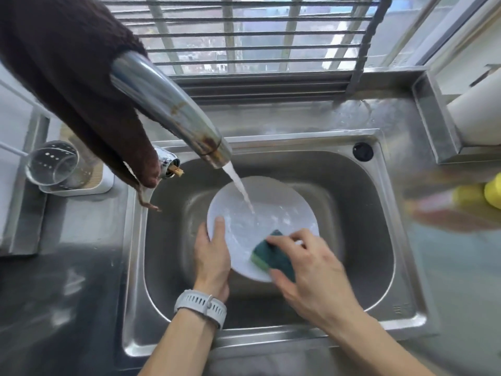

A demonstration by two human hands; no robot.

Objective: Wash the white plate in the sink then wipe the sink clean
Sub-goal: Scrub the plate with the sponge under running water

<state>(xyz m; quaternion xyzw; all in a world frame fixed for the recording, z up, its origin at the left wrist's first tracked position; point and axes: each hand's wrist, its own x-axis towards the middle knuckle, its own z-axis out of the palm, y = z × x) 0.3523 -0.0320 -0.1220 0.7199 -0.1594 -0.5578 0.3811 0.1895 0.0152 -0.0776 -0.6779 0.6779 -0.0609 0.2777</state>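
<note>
1. Two hands are at work inside the sink point(360, 213), and both meet the white plate point(271, 202) from its near side.
2. On the near-left rim, the left hand point(212, 256) holds the plate, thumb lying over the top face; its other fingers are hidden beneath, so how they lie cannot be told.
3. Fingers and thumb of the right hand point(311, 270) are curled round a green sponge point(271, 256), which it presses on the plate's near-right part.
4. Over the basin the plate appears tilted, near edge towards the person and far edge towards the tap point(168, 104). It is round, so no long axis matters; what matters is that its unscrubbed face lies away from the hands, forward and slightly left of the sponge.
5. Water point(241, 188) from the tap lands on the far half of the plate, well beyond the sponge.
6. My judgement: the coming stroke runs the sponge away from the body, towards the stream, with the right hand nearer that work and the left only steadying the rim.
7. Wiping the sink is not yet begun.
8. Risk, as I judge it: a wet rim held at one edge could slip.
</note>
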